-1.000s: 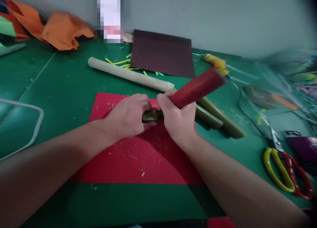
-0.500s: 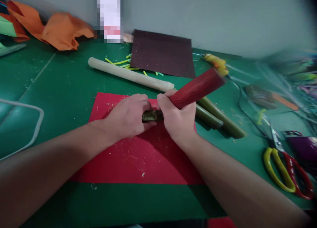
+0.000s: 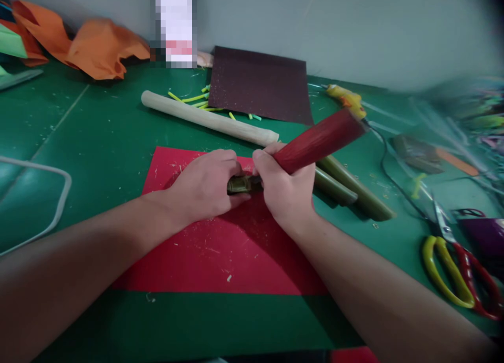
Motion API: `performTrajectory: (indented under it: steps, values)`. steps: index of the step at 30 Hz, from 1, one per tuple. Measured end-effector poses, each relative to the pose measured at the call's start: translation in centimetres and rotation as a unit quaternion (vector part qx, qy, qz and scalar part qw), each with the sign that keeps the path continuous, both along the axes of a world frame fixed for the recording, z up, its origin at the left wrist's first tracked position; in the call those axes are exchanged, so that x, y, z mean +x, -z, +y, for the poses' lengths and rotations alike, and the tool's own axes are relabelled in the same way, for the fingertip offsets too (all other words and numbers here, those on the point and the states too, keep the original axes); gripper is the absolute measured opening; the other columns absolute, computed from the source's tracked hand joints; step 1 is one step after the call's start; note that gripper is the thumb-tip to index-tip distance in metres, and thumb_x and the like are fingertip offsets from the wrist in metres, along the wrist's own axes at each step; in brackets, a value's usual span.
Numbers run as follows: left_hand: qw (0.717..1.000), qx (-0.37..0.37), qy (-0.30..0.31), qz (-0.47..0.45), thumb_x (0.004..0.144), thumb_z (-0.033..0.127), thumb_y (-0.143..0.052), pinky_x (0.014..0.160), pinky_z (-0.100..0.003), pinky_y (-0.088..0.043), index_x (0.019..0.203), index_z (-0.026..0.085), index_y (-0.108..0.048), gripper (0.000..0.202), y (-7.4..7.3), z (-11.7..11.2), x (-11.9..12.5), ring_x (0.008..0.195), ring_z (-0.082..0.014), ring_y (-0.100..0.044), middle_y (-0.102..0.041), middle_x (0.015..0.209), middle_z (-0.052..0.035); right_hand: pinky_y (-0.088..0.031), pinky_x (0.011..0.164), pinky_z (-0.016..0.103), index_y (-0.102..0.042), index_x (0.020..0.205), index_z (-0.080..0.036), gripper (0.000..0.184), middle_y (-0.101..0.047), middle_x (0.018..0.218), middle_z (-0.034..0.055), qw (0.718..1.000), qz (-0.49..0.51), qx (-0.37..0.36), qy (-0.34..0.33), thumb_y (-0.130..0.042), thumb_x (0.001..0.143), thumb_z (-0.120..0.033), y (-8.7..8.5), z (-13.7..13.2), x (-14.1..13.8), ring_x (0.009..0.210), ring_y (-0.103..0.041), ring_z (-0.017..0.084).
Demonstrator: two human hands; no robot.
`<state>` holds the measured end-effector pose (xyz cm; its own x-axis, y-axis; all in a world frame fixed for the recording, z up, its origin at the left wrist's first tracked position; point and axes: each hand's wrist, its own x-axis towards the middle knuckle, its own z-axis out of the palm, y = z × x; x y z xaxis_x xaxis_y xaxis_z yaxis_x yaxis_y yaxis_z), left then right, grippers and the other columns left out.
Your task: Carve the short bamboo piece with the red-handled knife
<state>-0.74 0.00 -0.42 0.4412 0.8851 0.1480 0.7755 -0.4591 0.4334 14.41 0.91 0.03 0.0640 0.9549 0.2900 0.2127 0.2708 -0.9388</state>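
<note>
One head-worn view looks forward and down across the green table, close enough that the forearms enter from 7 and 5 o'clock; the left hand and right hand meet near centre, and the grey wall closes the frame at 12 o'clock

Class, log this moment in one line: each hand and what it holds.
left hand: grips olive stick | right hand: grips red roll | beneath: red sheet on green mat
</note>
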Motion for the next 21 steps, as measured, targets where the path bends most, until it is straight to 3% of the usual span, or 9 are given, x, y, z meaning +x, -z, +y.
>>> performTrajectory:
  steps: [8,16,21]
  values:
    - [1.000,-0.006,0.010,-0.018,0.085,0.043,-0.067,0.067,-0.035,-0.043,0.086,0.017,-0.068,0.026,0.14,-0.04,-0.14,0.081,-0.0221,-0.058,-0.060,0.085,-0.0056,-0.037,0.049,0.026,-0.044,0.049,-0.022,0.027,-0.040,0.048,-0.0050,0.999,-0.011,-0.036,-0.020,-0.059,0.071,-0.018,-0.48,-0.28,0.17,0.050,-0.039,0.009]
    - [1.000,-0.006,0.007,-0.018,0.083,0.044,-0.070,0.071,-0.036,-0.045,0.087,0.016,-0.069,0.028,0.14,0.07,-0.21,0.084,-0.0236,-0.058,-0.061,0.086,-0.0064,-0.043,0.055,0.027,-0.049,0.056,-0.022,0.024,-0.049,0.056,-0.0041,1.000,-0.018,0.018,0.005,-0.061,0.076,-0.022,0.07,-0.19,0.01,0.056,-0.047,0.010]
    - [0.999,-0.008,0.019,-0.035,0.085,0.040,-0.067,0.073,-0.036,-0.046,0.088,0.017,-0.068,0.023,0.15,-0.01,-0.16,0.086,-0.0231,-0.060,-0.062,0.088,-0.0063,-0.040,0.052,0.027,-0.047,0.051,-0.022,0.026,-0.045,0.050,-0.0045,0.999,-0.029,-0.026,-0.019,-0.062,0.073,-0.022,-0.43,-0.37,0.08,0.053,-0.044,0.010]
